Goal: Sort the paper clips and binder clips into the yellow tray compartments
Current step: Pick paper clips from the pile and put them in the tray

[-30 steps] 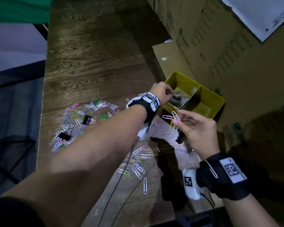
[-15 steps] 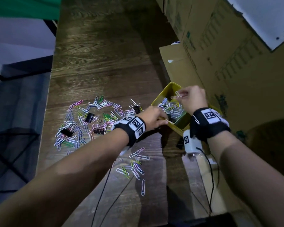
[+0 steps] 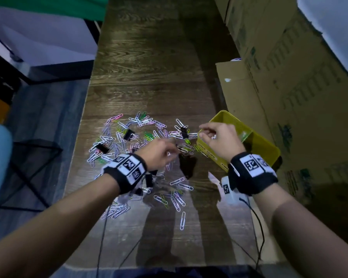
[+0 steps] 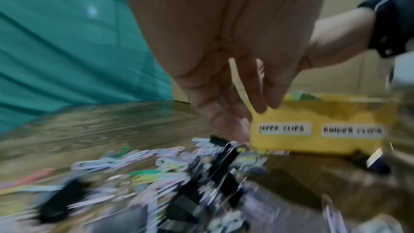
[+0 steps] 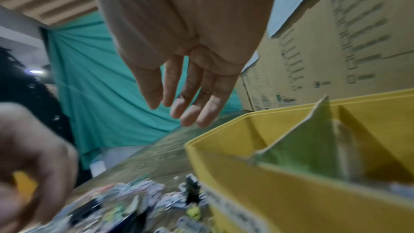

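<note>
Dark wood table [image 3: 149, 81] is running up mid-frame, cartons [image 3: 289, 77] stacking at right, green cloth [image 3: 48, 5] hanging upper left. Clips [image 3: 129, 137] are lying centre, tray [image 3: 267, 151] right. Left hand [image 3: 159, 153] and right hand [image 3: 219, 137] are hovering, fingers loose, holding nothing.

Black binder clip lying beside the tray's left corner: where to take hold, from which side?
Pinch the black body of the binder clip across its flat sides, from above. It lies on paper clips close to the yellow tray, so a side approach looks blocked.
</note>
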Demonstrator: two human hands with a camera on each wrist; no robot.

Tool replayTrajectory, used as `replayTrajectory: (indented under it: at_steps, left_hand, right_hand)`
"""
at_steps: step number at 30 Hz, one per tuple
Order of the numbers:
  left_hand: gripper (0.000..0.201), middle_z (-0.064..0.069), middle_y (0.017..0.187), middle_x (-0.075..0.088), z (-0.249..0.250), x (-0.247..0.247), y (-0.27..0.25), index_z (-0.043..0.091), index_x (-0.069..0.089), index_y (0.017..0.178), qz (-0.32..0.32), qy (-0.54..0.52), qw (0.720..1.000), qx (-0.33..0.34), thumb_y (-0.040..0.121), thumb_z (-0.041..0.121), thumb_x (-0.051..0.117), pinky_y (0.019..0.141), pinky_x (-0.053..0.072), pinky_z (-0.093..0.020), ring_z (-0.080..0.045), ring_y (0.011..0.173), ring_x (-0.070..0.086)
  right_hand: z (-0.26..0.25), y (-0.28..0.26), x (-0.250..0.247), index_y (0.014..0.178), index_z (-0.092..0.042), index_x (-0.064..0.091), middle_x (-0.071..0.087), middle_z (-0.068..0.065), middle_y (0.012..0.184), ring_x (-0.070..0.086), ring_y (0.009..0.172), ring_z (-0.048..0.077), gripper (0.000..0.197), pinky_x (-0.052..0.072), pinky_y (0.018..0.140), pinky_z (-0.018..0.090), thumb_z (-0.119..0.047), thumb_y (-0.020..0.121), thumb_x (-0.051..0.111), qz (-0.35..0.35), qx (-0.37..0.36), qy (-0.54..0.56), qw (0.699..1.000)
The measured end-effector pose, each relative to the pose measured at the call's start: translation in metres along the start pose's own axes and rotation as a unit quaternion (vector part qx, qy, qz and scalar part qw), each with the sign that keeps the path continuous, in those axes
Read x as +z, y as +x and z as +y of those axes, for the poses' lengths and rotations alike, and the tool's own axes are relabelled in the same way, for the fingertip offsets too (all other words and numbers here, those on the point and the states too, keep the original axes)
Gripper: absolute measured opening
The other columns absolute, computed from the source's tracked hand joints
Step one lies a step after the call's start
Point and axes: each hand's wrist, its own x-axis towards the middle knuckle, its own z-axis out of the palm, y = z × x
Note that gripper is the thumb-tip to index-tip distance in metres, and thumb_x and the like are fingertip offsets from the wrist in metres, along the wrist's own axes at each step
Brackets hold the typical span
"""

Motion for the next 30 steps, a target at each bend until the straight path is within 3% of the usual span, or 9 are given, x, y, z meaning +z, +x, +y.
replayTrajectory:
  at_steps: [3,5,8,10,14,17,23,26,30]
  left_hand:
    - [0.022,-0.001,0.102,0.065,-0.026,0.0,-0.051,0.022,0.064,0.104,-0.146,0.104,0.979,-0.099,0.085,0.032,0.062,0.079,0.051,-0.031,-0.017,0.09,0.062]
    - [0.037,-0.001,0.113,0.059,-0.039,0.011,-0.079,0.025,0.055,0.115,-0.176,0.148,0.963,-0.138,0.082,0.039,0.064,0.081,0.051,-0.035,-0.021,0.097,0.059]
    - [0.058,-0.003,0.121,0.05,-0.052,0.031,-0.105,0.028,0.036,0.127,-0.186,0.154,0.958,-0.156,0.079,0.042,0.065,0.081,0.05,-0.038,-0.027,0.104,0.057]
    - [0.058,-0.005,0.122,0.047,-0.059,0.041,-0.113,0.027,0.03,0.13,-0.179,0.159,0.959,-0.152,0.083,0.039,0.062,0.081,0.049,-0.042,-0.029,0.107,0.056]
    - [0.035,-0.007,0.114,0.049,-0.075,0.047,-0.116,0.017,0.044,0.121,-0.147,0.136,0.972,-0.123,0.089,0.025,0.056,0.08,0.05,-0.043,-0.029,0.102,0.057]
    - [0.032,-0.005,0.114,0.051,-0.083,0.037,-0.115,0.015,0.051,0.121,-0.109,0.089,0.986,-0.087,0.09,0.021,0.055,0.077,0.047,-0.035,-0.026,0.097,0.058]
    - [0.026,-0.004,0.126,0.048,-0.107,0.02,-0.112,0.012,0.058,0.115,-0.037,0.02,0.996,-0.079,0.088,0.015,0.058,0.086,0.043,-0.02,-0.021,0.102,0.057]
    - [0.031,-0.005,0.131,0.046,-0.118,0.015,-0.123,0.015,0.058,0.117,0.01,0.016,0.999,-0.049,0.086,0.016,0.061,0.084,0.047,-0.022,-0.019,0.099,0.058]
    - [0.013,-0.002,0.09,0.06,-0.132,0.006,-0.166,0.019,0.061,0.088,0.024,0.037,0.997,-0.07,0.08,0.016,0.052,0.066,0.052,-0.034,-0.025,0.078,0.061]
  right_hand:
    - [-0.022,-0.025,0.026,0.107,-0.02,0.07,0.071,0.0,0.086,0.062,0.076,0.011,0.021,0.05,0.077,0.024,-0.022,0.088,0.063,-0.085,-0.042,-0.014,0.995]
    - [-0.032,-0.042,0.052,0.106,-0.022,0.07,0.072,-0.001,0.092,0.063,0.079,0.012,0.019,0.054,0.078,0.032,-0.024,0.089,0.061,-0.157,-0.044,-0.033,0.986]
    - [-0.045,-0.067,0.093,0.108,-0.024,0.069,0.072,0.0,0.1,0.065,0.084,0.013,0.02,0.055,0.079,0.031,-0.024,0.091,0.058,-0.229,-0.039,-0.074,0.97]
    - [-0.051,-0.081,0.117,0.108,-0.025,0.068,0.07,0.001,0.106,0.065,0.09,0.016,0.021,0.053,0.081,0.029,-0.024,0.091,0.057,-0.242,-0.038,-0.095,0.965]
    - [-0.06,-0.088,0.156,0.125,-0.031,0.055,0.058,0.002,0.124,0.059,0.106,0.023,0.036,0.05,0.088,0.035,-0.027,0.09,0.053,-0.267,-0.031,-0.121,0.955]
    - [-0.067,-0.084,0.176,0.138,-0.025,0.043,0.046,0.003,0.137,0.046,0.123,0.025,0.048,0.042,0.1,0.037,-0.026,0.091,0.051,-0.27,-0.041,-0.148,0.951]
    - [-0.075,-0.082,0.191,0.143,-0.022,0.035,0.034,0.001,0.148,0.036,0.132,0.024,0.056,0.033,0.11,0.039,-0.02,0.09,0.053,-0.222,-0.017,-0.158,0.962]
    - [-0.079,-0.088,0.192,0.133,-0.024,0.048,0.04,-0.001,0.138,0.041,0.125,0.02,0.043,0.039,0.104,0.036,-0.021,0.091,0.055,-0.18,-0.025,-0.142,0.973]
    - [-0.08,-0.098,0.192,0.11,-0.025,0.062,0.058,-0.004,0.108,0.059,0.097,0.017,0.023,0.049,0.086,0.034,-0.031,0.089,0.055,-0.197,-0.029,-0.131,0.971]
